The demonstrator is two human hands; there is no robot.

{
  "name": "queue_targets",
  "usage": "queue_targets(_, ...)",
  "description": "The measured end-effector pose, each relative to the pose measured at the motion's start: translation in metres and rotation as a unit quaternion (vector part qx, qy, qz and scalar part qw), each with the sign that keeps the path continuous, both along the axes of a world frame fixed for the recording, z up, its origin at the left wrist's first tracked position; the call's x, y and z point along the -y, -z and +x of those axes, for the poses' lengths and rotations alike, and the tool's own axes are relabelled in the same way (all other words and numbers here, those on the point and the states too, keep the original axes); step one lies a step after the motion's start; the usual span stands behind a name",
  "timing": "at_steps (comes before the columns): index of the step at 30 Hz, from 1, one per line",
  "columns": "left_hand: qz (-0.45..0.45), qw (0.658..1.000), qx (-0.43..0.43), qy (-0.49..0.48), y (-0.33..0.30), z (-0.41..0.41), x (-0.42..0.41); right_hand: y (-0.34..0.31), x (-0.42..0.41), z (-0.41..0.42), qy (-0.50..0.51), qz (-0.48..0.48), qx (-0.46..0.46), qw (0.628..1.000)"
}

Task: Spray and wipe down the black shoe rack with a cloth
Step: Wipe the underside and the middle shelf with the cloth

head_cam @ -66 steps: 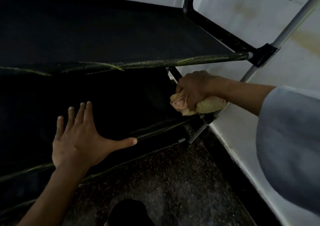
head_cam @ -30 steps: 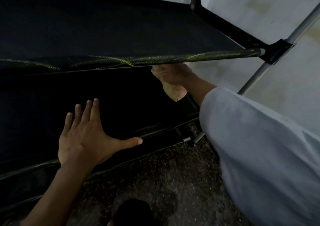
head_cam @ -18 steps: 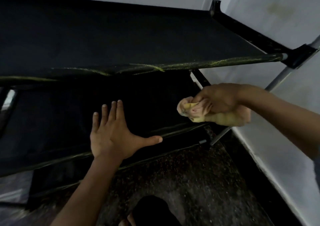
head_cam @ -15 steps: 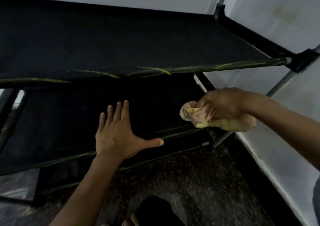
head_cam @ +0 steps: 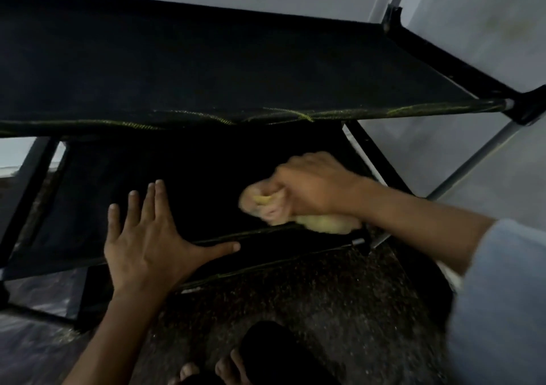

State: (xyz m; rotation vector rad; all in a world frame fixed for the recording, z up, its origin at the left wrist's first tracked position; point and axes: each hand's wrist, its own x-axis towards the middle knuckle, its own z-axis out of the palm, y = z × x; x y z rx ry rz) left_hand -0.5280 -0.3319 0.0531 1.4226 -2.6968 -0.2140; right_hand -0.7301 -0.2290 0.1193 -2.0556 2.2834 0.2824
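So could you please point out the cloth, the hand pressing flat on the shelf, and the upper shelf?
cloth (head_cam: 322, 222), head view, on its yellow part below the fist.
left hand (head_cam: 147, 243), head view, on its back.
upper shelf (head_cam: 206, 68), head view, on its bare black fabric.

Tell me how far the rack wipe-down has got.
Done: cannot tell; no shelf shows a clear wiped mark. In hand: the right hand grips the cloth on the lower shelf, while the left hand presses that shelf flat. Left: the upper shelf, as far as visible.
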Motion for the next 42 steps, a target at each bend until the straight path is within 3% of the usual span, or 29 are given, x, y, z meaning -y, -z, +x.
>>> queue_targets(6, -0.003, 1.000, 0.013, -0.002, -0.002, -0.001, -0.003, -0.020, -0.084, -0.090, 0.143, 0.117, -0.134, 0.974)
queue_targets(9, -0.002, 1.000, 0.011, -0.005, -0.002, -0.002, -0.005, -0.012, -0.076, -0.093, 0.105, 0.118, -0.170, 0.973)
queue_targets(14, -0.017, 0.999, 0.031, -0.003, 0.000, -0.005, -0.004, -0.009, -0.047, -0.057, 0.105, 0.079, -0.113, 0.985)
queue_targets(21, -0.006, 1.000, 0.013, -0.006, 0.002, -0.005, -0.004, 0.009, 0.034, 0.052, -0.025, -0.070, 0.017, 0.997)
queue_targets(25, -0.004, 1.000, 0.012, -0.006, 0.001, -0.003, -0.002, 0.003, -0.005, 0.008, 0.027, -0.012, -0.006, 1.000)
queue_targets(29, -0.002, 1.000, 0.012, -0.010, -0.001, -0.003, -0.004, -0.012, -0.073, -0.069, 0.173, 0.072, -0.009, 0.982)
queue_targets(31, -0.004, 1.000, 0.012, -0.007, -0.001, -0.003, -0.004, -0.018, -0.087, -0.084, 0.197, 0.089, -0.060, 0.975)
queue_targets(35, -0.006, 1.000, 0.006, -0.006, 0.000, -0.003, -0.005, -0.005, -0.074, -0.085, 0.166, 0.062, -0.124, 0.976)
queue_targets(39, -0.008, 1.000, -0.012, -0.005, -0.001, -0.004, -0.005, 0.000, -0.041, -0.047, 0.127, 0.039, -0.071, 0.989)
queue_targets(42, 0.001, 0.998, -0.058, 0.027, -0.003, 0.000, -0.002, 0.004, 0.000, 0.006, 0.038, -0.008, -0.028, 0.999)
